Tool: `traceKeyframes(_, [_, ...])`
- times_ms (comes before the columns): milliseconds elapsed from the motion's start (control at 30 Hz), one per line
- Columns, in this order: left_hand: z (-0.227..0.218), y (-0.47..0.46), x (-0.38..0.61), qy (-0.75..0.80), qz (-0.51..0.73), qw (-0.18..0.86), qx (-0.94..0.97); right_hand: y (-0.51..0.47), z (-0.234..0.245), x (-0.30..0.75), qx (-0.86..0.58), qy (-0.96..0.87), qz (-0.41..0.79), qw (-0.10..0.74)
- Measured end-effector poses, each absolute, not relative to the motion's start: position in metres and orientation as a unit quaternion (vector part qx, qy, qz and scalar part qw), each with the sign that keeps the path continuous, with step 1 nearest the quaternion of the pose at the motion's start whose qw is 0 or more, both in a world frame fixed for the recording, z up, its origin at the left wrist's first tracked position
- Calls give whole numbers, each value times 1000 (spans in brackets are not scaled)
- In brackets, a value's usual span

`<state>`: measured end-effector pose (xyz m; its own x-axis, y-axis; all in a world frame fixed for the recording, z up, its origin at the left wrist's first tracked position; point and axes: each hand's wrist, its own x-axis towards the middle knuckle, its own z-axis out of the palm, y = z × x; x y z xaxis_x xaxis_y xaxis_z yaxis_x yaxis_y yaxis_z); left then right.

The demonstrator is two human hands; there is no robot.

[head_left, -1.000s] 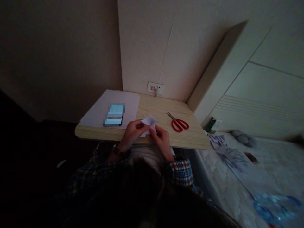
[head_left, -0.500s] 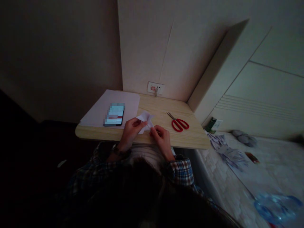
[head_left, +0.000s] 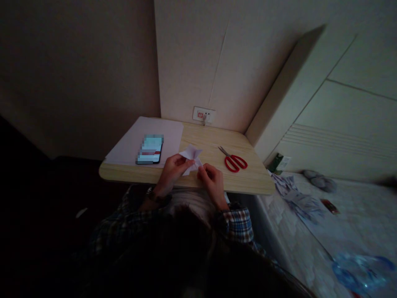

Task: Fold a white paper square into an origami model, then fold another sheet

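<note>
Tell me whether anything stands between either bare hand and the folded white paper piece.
Nothing visible does: the left hand and the right hand both have fingers on the folded white paper piece. The red-handled metal scissors lie apart to its right, the lit rectangular phone apart to its left.

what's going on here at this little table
A person is handling a small folded white paper over the table. The left hand grips it, and the right hand has its fingertips at the paper's right edge. To the left, a phone with a lit screen lies on larger white paper. To the right, red-handled scissors lie on the tabletop, untouched.
</note>
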<state>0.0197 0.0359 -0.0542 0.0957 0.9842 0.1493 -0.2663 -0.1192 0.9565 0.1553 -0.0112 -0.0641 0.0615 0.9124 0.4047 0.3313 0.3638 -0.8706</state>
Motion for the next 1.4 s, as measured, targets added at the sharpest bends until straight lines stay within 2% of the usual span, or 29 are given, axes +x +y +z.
traceKeyframes(200, [-56,35,19,369,559,547,502,-10,-63,153,-492,-630,293,524])
traceKeyframes(600, [-56,37,19,337,532,565,533,-11,-63,155,-510,-646,227,520])
traceKeyframes(1133, [-54,36,19,332,522,570,541,-15,-63,154,-520,-600,239,559])
traceKeyframes(1400, [-56,36,16,332,512,578,542,-13,-62,153,-524,-612,247,539])
